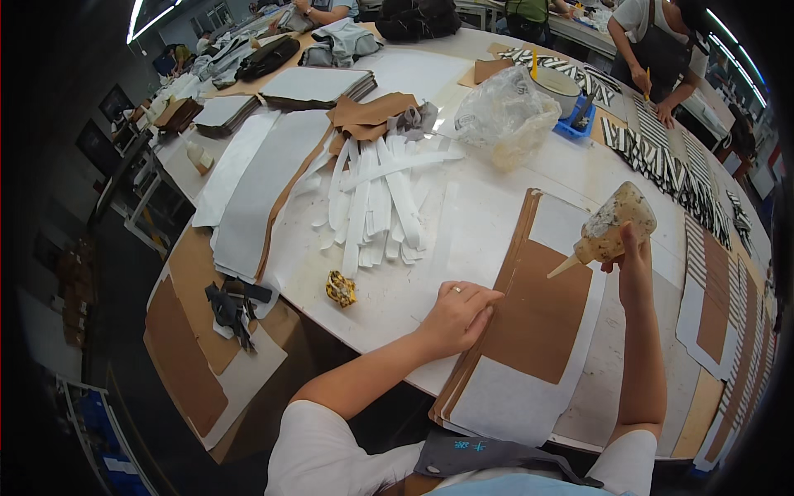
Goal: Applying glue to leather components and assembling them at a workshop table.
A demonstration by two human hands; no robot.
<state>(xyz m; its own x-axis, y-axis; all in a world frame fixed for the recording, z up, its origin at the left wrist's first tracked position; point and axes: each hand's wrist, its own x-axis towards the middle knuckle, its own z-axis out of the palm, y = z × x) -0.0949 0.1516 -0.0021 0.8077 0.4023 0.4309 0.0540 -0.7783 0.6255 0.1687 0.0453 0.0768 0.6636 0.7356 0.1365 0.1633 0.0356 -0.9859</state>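
My right hand (631, 260) grips a glue-stained plastic squeeze bottle (617, 223), tilted so its pointed nozzle angles down to the left. Under the nozzle, apart from it, lies a brown rectangular panel (539, 310) on white backing sheets (508, 397). These sheets form the top of a stack whose brown edges (481, 347) show along the left side. At that left edge rests my left hand (462, 316), a ring on one finger, fingers bent together and fingertips touching the stack's edge. Whether those fingers pinch a sheet is hidden.
White strips (378, 198) lie in a loose pile beyond my left hand, near a yellow crumpled lump (341, 289). A plastic bag (505, 115) and a white pot (557, 87) stand farther back. Striped pieces (670, 167) line the right side, where a co-worker (660, 56) bends over.
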